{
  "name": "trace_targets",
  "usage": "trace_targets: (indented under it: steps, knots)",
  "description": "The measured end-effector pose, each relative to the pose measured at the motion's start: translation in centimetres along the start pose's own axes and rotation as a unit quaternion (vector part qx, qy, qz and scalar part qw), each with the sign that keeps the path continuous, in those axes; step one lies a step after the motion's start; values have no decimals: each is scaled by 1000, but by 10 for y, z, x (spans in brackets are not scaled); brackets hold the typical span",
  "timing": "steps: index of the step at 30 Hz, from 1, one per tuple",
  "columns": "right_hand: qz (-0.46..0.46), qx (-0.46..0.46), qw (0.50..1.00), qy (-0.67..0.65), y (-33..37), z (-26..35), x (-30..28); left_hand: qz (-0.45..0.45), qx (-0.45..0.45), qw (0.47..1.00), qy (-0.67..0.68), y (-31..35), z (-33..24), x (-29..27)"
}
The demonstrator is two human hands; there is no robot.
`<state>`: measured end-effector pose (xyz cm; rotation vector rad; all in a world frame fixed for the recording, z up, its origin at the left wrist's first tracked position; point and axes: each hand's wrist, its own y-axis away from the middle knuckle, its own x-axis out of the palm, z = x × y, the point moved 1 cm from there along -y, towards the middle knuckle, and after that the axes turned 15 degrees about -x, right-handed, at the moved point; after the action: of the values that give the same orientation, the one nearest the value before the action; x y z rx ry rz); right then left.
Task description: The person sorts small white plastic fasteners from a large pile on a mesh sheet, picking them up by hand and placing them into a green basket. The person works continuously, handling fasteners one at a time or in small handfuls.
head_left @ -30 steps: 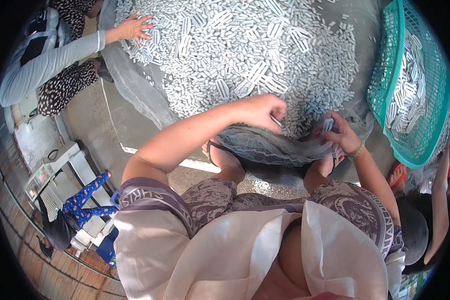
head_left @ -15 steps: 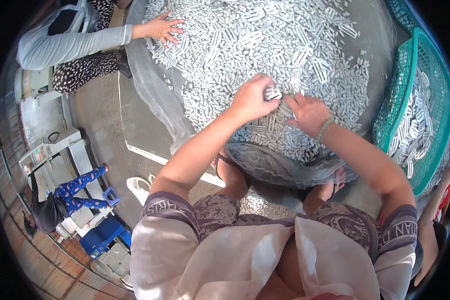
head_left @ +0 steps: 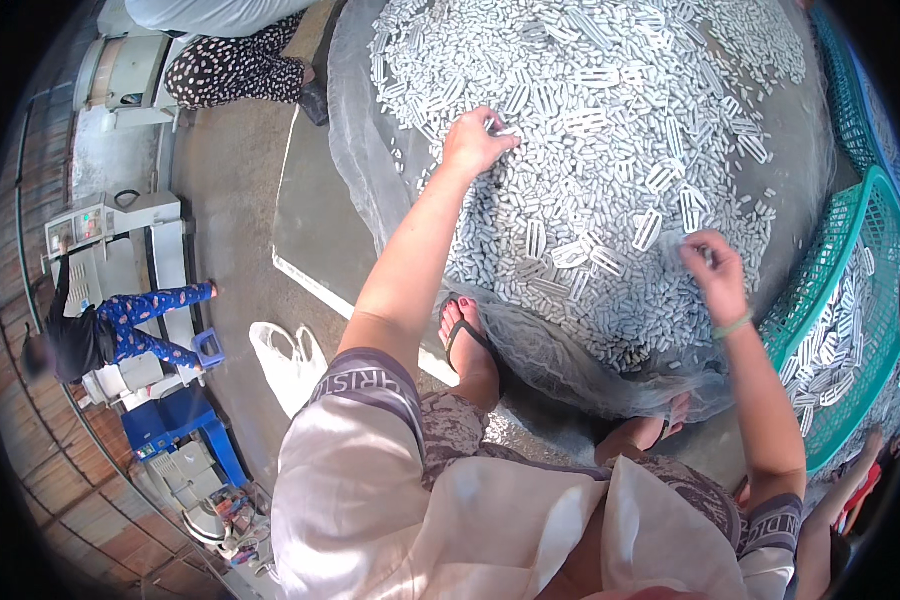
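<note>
A broad heap of small grey pellet-like pieces (head_left: 610, 110) covers a translucent mesh sheet (head_left: 365, 190), with white slotted frames (head_left: 665, 175) mixed through it. Over the heap's left part, my left hand (head_left: 473, 145) is closed, thumb and fingers pinching a pale slotted frame that shows only in part. My right hand (head_left: 716, 272) is above the right edge of the heap, its fingers curled together; what they hold, if anything, is hidden. Several loose slotted frames (head_left: 570, 253) lie on the pellets between my hands.
At the right stands a green plastic basket (head_left: 820, 270) holding many slotted frames, with another basket (head_left: 840, 90) behind it. A co-worker's dotted trouser leg (head_left: 235, 72) is at upper left. Farther left, a person in blue trousers (head_left: 145, 320) is beside machines. A white bag (head_left: 288, 365) lies on the floor.
My hands have moved apart: the left up and leftward, the right to the right and downward. More slotted frames lie between them. The co-worker's hand has left the view.
</note>
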<state>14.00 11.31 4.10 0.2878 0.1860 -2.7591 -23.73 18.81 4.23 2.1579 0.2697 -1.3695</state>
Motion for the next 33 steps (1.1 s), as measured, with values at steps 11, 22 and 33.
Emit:
trace_targets:
  steps: [11, 22, 33]
  knots:
    - [-87, 132, 878, -452, -32, 19, -51, 295, -44, 903, 309, -6, -24, -22]
    - [-54, 142, 984, 94, -62, -19, -31, 88, 90, 990, 54, 14, -85, 18]
    - [21, 320, 925, -205, -27, 35, -11, 118, 166, 950, 235, 19, -97, 22]
